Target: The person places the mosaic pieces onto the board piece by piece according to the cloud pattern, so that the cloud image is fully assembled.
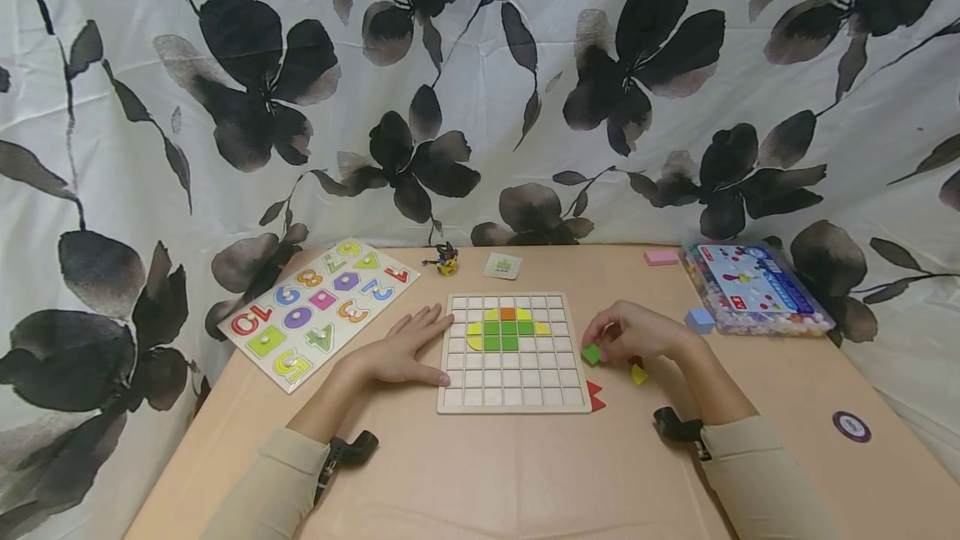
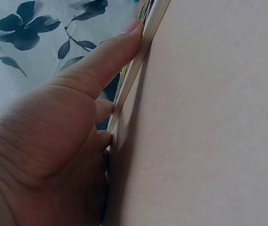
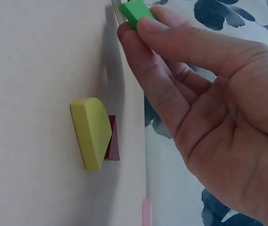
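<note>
A white gridded board (image 1: 517,382) lies in the middle of the table. In its upper cells sit yellow, green and orange pieces (image 1: 500,328) in a rounded shape. My left hand (image 1: 401,352) rests along the board's left edge with fingers extended, its thumb touching the rim. Just past the right edge, my right hand (image 1: 633,330) pinches a green block (image 3: 136,14) between thumb and fingers, held above the table in the right wrist view. Below that hand lie a yellow rounded-corner piece (image 3: 90,134) and a dark red piece (image 3: 114,141). Red triangular points (image 1: 596,396) stick out beside the board's lower right.
To the left lies a puzzle board (image 1: 307,307) of numbers and shapes. Behind are a small figure (image 1: 444,258) and a green-and-white card (image 1: 502,266). Rightward stand a pink block (image 1: 661,257), a blue block (image 1: 700,321), a bead box (image 1: 757,286) and a round disc (image 1: 852,427).
</note>
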`<state>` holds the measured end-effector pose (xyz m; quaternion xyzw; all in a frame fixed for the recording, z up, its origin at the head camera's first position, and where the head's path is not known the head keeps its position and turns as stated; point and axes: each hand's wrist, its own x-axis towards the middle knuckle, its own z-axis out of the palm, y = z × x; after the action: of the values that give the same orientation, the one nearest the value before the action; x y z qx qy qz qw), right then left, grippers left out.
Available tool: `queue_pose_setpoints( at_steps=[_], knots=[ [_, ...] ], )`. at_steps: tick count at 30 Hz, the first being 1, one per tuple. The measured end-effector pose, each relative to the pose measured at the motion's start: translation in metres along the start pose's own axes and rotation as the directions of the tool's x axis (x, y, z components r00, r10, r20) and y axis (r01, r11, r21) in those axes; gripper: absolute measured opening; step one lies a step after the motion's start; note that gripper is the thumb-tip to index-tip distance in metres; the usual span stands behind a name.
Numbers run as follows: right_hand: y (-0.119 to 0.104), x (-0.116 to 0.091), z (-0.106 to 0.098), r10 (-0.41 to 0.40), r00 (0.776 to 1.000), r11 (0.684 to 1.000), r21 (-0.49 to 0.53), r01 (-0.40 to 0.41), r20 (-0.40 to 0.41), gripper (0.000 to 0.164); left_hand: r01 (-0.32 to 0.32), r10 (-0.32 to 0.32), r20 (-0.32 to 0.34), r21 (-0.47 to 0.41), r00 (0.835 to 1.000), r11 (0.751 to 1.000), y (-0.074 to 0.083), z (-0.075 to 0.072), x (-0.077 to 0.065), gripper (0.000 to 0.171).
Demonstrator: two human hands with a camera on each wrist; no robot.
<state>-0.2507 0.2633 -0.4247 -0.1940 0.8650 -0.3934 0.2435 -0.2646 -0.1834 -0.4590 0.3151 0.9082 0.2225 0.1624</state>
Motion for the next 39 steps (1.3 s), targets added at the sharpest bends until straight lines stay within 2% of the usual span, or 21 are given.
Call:
queue_pose_setpoints(
  at_steps=[9,12,18,24,29,34,39],
  knots=[
    [-0.004,0.005,0.004,-0.019,0.993,0.999,-0.046,0.014,-0.114,0.021,0.003,-0.003,0.002,0.015,1.000,1.000,-0.002,0.001,0.001,0.111],
    [-0.005,0.008,0.007,-0.039,0.985,0.998,-0.052,0.030,-0.165,0.022,0.000,0.000,0.003,0.013,1.000,1.000,-0.001,0.001,0.001,0.111],
    [-0.013,0.018,0.017,-0.117,0.969,0.993,-0.049,0.108,-0.218,0.024,-0.002,0.002,0.002,0.015,1.000,1.000,-0.001,0.001,0.001,0.110],
    [-0.024,0.028,0.029,-0.135,0.950,0.991,-0.036,0.131,-0.283,0.026,0.000,0.000,0.003,0.018,1.000,1.000,-0.001,0.001,0.001,0.109],
    [-0.032,0.038,0.039,-0.143,0.945,0.990,-0.026,0.142,-0.295,0.028,0.000,0.000,0.003,0.012,1.000,1.000,0.001,0.000,0.000,0.109],
    [-0.041,0.046,0.049,-0.129,0.952,0.989,0.033,0.144,-0.277,0.029,0.003,-0.003,0.003,0.008,1.000,1.000,0.001,0.000,0.000,0.109],
    [-0.042,0.054,0.058,-0.126,0.956,0.990,0.032,0.139,-0.267,0.027,0.001,-0.001,0.001,0.014,1.000,1.000,0.001,0.000,0.000,0.109]
  ],
)
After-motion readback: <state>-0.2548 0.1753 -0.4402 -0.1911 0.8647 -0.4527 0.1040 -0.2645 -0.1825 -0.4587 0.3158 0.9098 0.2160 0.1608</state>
